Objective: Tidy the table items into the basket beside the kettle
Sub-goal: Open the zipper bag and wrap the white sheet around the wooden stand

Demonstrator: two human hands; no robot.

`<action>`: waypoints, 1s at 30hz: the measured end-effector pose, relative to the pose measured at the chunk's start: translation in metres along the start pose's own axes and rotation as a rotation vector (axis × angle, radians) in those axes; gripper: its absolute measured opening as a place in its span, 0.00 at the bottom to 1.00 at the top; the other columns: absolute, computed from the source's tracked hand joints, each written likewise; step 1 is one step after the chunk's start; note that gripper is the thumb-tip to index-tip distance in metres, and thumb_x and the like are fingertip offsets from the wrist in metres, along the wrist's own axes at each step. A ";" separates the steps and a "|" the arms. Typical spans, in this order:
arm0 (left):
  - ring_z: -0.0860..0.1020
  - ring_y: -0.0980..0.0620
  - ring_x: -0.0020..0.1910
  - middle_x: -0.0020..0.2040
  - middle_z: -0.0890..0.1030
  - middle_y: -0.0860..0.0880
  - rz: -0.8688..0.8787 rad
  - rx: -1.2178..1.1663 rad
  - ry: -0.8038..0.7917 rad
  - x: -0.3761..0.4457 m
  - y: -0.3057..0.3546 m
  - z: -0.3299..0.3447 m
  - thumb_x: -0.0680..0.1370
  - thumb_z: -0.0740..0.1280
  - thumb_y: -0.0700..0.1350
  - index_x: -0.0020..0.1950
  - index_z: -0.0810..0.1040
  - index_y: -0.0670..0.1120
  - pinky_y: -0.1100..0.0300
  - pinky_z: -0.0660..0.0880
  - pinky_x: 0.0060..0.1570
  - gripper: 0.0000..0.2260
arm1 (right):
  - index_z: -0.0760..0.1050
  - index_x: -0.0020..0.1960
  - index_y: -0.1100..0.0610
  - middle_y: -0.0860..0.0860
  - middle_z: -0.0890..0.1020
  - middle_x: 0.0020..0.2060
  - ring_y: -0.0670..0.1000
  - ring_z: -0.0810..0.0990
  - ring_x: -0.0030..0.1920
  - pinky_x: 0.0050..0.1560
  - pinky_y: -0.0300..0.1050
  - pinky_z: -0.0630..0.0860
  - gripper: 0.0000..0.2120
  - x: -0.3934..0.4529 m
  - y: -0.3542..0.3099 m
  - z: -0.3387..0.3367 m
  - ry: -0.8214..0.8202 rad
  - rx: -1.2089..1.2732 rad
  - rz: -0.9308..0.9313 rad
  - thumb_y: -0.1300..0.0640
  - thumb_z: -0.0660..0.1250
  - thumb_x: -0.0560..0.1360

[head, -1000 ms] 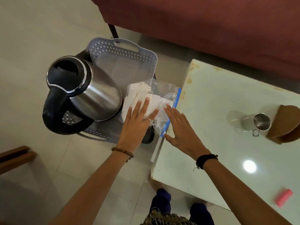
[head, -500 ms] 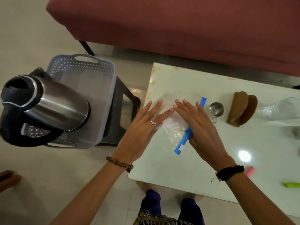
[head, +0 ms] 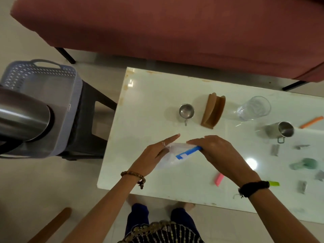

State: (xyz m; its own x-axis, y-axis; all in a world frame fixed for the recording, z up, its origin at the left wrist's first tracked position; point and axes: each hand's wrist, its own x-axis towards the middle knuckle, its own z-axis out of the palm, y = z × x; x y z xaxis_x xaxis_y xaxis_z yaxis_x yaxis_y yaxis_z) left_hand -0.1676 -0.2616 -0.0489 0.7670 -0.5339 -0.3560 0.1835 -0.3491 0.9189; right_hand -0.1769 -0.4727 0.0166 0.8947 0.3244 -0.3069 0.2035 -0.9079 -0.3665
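Note:
A clear zip bag [head: 171, 157] with a blue seal strip lies on the white table [head: 150, 95], near its front left part. My left hand [head: 154, 155] rests on the bag's left side with straight fingers, the index finger pointing away. My right hand [head: 215, 152] curls its fingers over the blue strip at the bag's right end. The lavender basket [head: 43, 74] sits on a dark stool to the left of the table. The steel kettle [head: 22, 116] stands in the basket's near part. The rest of the basket looks bare.
On the table stand a small steel cup [head: 186, 111], a brown wooden holder [head: 213, 112], a clear glass [head: 254, 108] and a steel mug [head: 280, 130]. Pink [head: 219, 179], green [head: 273, 183] and orange [head: 311, 122] pieces and grey wrappers lie to the right. A red sofa [head: 175, 28] runs behind.
The bag has come from the basket's edge onto the table. Both hands lay flat on it; now my right hand's fingers curl over the blue strip. The view has swung right.

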 end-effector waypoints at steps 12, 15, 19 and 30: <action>0.80 0.63 0.50 0.46 0.84 0.63 0.099 -0.259 0.532 0.002 0.043 0.050 0.71 0.70 0.41 0.47 0.82 0.55 0.74 0.72 0.50 0.09 | 0.76 0.57 0.52 0.54 0.83 0.44 0.56 0.78 0.45 0.44 0.49 0.71 0.12 0.008 0.038 -0.003 -0.148 -0.017 -0.007 0.56 0.56 0.80; 0.82 0.61 0.45 0.41 0.85 0.58 0.035 -0.357 0.578 0.008 0.049 0.048 0.71 0.70 0.34 0.42 0.82 0.51 0.74 0.73 0.45 0.11 | 0.75 0.58 0.52 0.53 0.83 0.44 0.54 0.77 0.43 0.44 0.46 0.70 0.11 0.005 0.039 -0.005 -0.170 0.074 -0.005 0.55 0.57 0.80; 0.83 0.60 0.40 0.36 0.85 0.56 0.018 -0.382 0.586 0.013 0.051 0.042 0.69 0.70 0.32 0.38 0.81 0.49 0.74 0.74 0.42 0.10 | 0.74 0.63 0.52 0.48 0.82 0.55 0.47 0.79 0.50 0.54 0.40 0.72 0.15 0.002 0.034 -0.009 -0.138 0.416 0.035 0.52 0.64 0.77; 0.80 0.62 0.36 0.31 0.83 0.57 0.008 -0.381 0.611 0.024 0.048 0.043 0.71 0.68 0.30 0.38 0.81 0.45 0.73 0.74 0.41 0.10 | 0.82 0.48 0.59 0.52 0.85 0.43 0.46 0.80 0.42 0.47 0.33 0.74 0.09 0.010 -0.002 0.002 0.316 0.611 -0.008 0.56 0.72 0.70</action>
State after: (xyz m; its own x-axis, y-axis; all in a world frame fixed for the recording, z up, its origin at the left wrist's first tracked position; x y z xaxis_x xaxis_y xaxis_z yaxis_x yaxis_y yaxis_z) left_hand -0.1672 -0.3240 -0.0206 0.9557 0.0298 -0.2930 0.2929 0.0059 0.9561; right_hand -0.1692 -0.4671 0.0128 0.9861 0.1533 -0.0648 0.0332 -0.5627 -0.8260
